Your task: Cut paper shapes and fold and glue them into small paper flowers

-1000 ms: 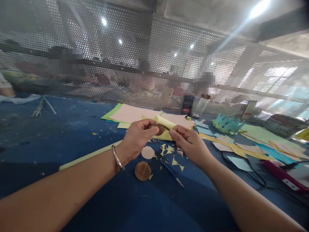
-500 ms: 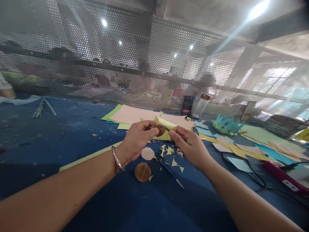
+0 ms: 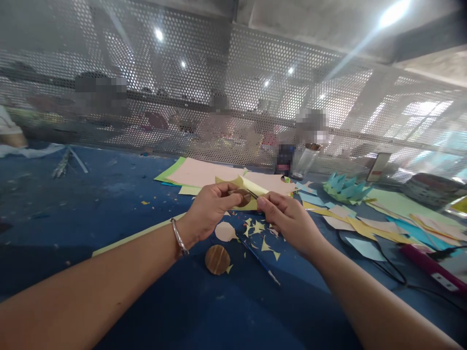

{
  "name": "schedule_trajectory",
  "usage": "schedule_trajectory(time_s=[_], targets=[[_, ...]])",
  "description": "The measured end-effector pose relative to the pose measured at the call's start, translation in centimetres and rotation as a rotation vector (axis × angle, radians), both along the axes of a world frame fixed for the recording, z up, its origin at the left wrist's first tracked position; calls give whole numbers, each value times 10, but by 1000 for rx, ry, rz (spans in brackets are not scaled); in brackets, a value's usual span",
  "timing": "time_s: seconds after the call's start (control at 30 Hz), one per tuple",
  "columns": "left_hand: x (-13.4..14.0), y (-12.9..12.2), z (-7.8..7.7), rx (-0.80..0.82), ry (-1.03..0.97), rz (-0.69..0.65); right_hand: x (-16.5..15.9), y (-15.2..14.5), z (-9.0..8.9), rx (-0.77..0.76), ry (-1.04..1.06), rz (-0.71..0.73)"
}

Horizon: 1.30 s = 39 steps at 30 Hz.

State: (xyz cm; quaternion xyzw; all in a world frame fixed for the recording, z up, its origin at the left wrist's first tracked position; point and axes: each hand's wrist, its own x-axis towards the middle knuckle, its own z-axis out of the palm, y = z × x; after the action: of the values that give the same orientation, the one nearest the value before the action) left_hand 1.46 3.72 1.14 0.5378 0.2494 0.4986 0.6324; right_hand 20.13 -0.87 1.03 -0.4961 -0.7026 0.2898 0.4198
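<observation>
My left hand (image 3: pixel 209 206), with a silver bangle at its wrist, pinches a round brown disc (image 3: pixel 243 197) against a sheet of yellow paper (image 3: pixel 253 186). The fingers are closed, and the thumb covers part of the disc. My right hand (image 3: pixel 288 218) is closed around small scissors (image 3: pixel 252 195); their thin blades point left at the paper beside the disc, while the handles are hidden in the fingers. Below the hands lie a pale paper circle (image 3: pixel 225 232), a second wooden disc (image 3: pixel 217 259) and a blue pen-like stick (image 3: pixel 260 260).
Yellow paper scraps (image 3: pixel 265 245) are strewn under my right hand. Behind lie pink sheets (image 3: pixel 204 171) on green ones. At right are a blue-green paper crown (image 3: pixel 345 188), coloured strips, a black cable and a magenta power strip (image 3: pixel 432 267). A perforated metal screen (image 3: pixel 175 97) rises behind the table.
The scissor blades show more clearly between the right fingers and the disc. Both hands keep nearly the same place; the whole view has shifted slightly.
</observation>
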Motion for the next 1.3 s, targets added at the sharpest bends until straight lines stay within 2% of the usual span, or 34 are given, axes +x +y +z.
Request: schedule_trajectory(time_s=[0.4, 1.07, 1.3], targets=[[2, -9, 3, 18, -12, -122, -1, -3, 3, -14, 19, 10], [-1, -6, 2, 21, -39, -134, 2, -4, 7, 4, -58, 4], [-2, -6, 5, 119, 65, -83, 3, -3, 9, 41, -128, -2]])
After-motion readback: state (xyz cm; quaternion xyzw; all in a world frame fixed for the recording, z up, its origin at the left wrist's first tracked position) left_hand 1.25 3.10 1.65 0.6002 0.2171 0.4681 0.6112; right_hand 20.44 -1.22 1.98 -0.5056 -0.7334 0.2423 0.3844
